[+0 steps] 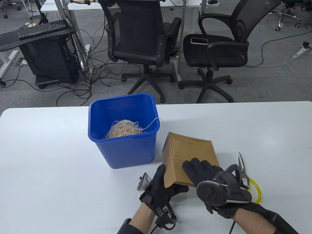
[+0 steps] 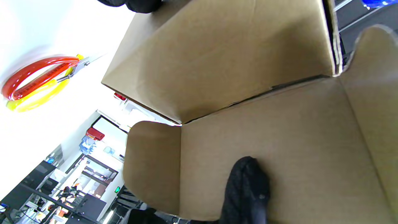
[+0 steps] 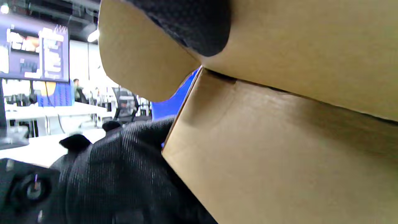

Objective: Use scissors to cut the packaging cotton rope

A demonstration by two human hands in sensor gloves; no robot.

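Note:
A brown cardboard box point(image 1: 192, 151) lies on the white table point(image 1: 48, 151), right of a blue bin point(image 1: 123, 146). A tangle of beige cotton rope point(image 1: 124, 129) sits in the bin, with one strand point(image 1: 156, 120) running over its right rim. My left hand point(image 1: 165, 185) grips the box's near left flap; a fingertip point(image 2: 245, 183) rests on the flap. My right hand point(image 1: 207, 173) presses its fingers on the box top. Scissors point(image 1: 243, 170) with yellow and red loop handles point(image 2: 37, 81) lie on the table to the right of my right hand. The box fills the right wrist view point(image 3: 279, 155).
The table's far edge runs just behind the bin. Two black office chairs point(image 1: 146, 36) stand on the floor beyond the table, with a keyboard stand point(image 1: 41, 29) and loose cables at the left.

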